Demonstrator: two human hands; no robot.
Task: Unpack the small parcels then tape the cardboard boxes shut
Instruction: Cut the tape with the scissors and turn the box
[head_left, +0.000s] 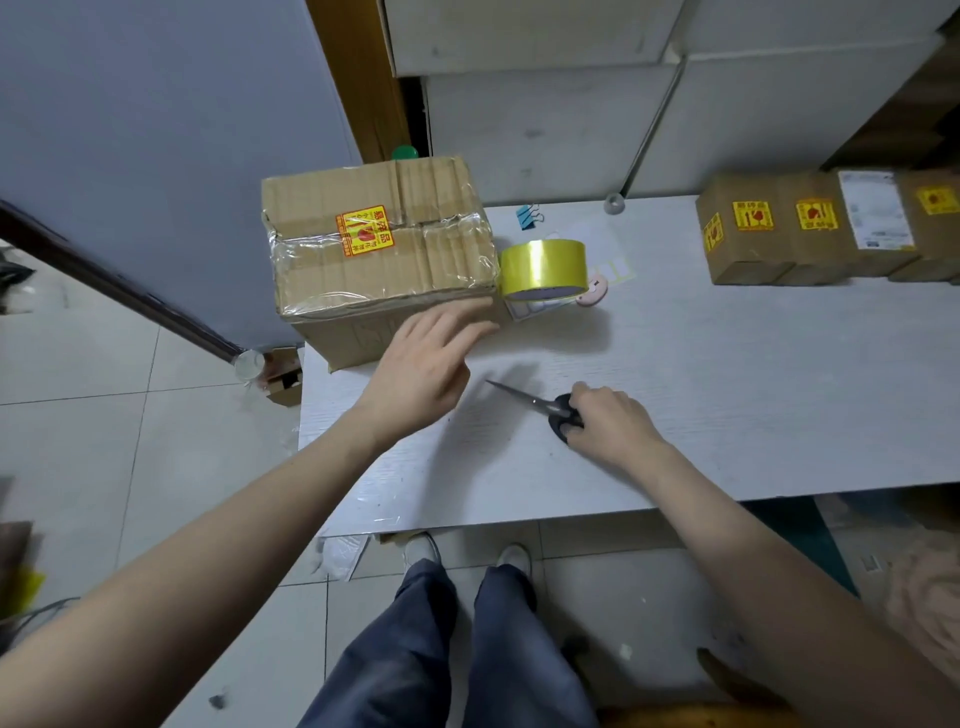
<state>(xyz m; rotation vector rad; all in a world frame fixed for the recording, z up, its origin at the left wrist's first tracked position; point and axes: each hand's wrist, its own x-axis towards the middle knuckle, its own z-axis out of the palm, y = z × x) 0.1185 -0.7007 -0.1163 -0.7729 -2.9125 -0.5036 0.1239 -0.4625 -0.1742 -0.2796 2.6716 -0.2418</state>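
A large corrugated cardboard box (379, 244) stands at the left end of the pale, faintly wood-grained worktop (727, 374), its flaps closed and wrapped in crinkled clear tape — a red-and-yellow fragile sticker (365, 230) sits over the seam, so nothing inside shows. Just right of it, touching or nearly so, a roll of glossy yellowish packing tape (543, 270) stands on its edge, with a small pink rounded object (592, 292) and some white label sheets (613, 267) beside it. A blue binder clip (528, 214) lies further back.

The left hand (431, 358) hovers with fingers straight and relaxed, gripping nothing, its fingertips at the box's lower right corner; whether they touch it is unclear. The right hand (610, 418) is curled around the black handles of a pair of scissors (540, 408), the slim steel blades together and pointing left across the worktop.

At the far right end sits a row of small cardboard parcels (810, 228) — sealed, blocky, each with yellow stickers, one bearing a white shipping label.
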